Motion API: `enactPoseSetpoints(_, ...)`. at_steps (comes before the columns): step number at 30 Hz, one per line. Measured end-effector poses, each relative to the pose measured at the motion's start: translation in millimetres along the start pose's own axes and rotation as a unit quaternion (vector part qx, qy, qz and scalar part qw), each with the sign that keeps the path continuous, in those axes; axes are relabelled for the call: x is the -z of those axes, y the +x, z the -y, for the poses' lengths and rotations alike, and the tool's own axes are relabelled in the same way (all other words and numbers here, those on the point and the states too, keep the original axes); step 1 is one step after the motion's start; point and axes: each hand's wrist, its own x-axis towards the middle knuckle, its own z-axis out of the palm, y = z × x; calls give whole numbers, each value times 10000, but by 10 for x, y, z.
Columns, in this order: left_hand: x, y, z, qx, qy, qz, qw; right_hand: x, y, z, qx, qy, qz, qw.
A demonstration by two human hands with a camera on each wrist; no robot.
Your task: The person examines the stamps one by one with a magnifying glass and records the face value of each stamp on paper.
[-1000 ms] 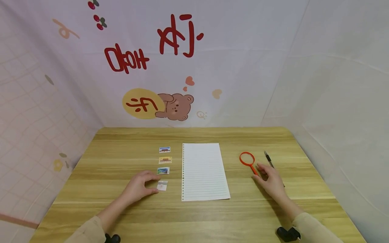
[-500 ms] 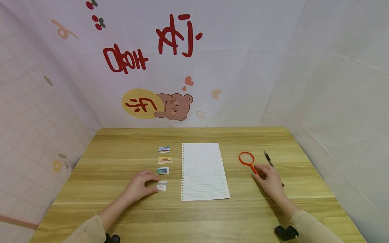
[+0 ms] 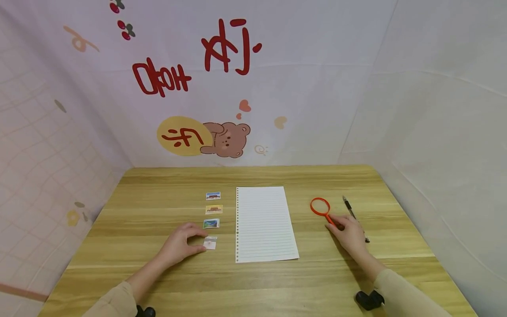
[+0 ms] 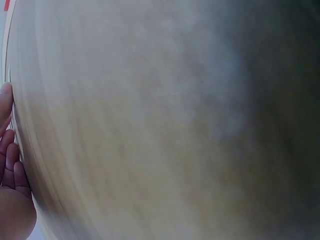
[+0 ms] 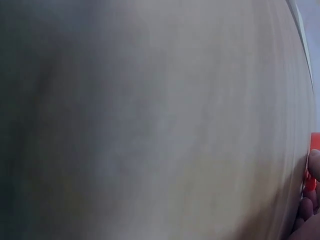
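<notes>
In the head view my right hand pinches the handle of a red magnifying glass between thumb and fingers. Its round lens lies toward the back of the table. The right wrist view catches a bit of the red handle beside the fingertips at its right edge. My left hand rests on the table, thumb and index finger parted in a C at the left side of a small pale grey and white stamp. Behind it lie a blue-green stamp, a yellow stamp and a blue-and-white stamp in a column.
A lined, hole-punched sheet of paper lies mid-table between the hands. Just right of the magnifying glass is a black pen, partly behind the right hand. White printed cloth hangs behind the wooden table and along both sides.
My right thumb and fingers have drawn in around the magnifying glass handle, and that hand has shifted slightly left. More of the pen shows. The left hand stays in place.
</notes>
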Motion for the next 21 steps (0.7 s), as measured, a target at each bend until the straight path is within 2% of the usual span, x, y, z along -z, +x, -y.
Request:
enactPoseSetpoints(13, -21, -3, 22, 46, 0, 2, 10000, 21, 44, 31, -459, 95, 112, 9988)
enactPoseSetpoints(21, -20, -3, 41, 43, -80, -1, 10000, 31, 5, 31, -14, 111, 4, 9999)
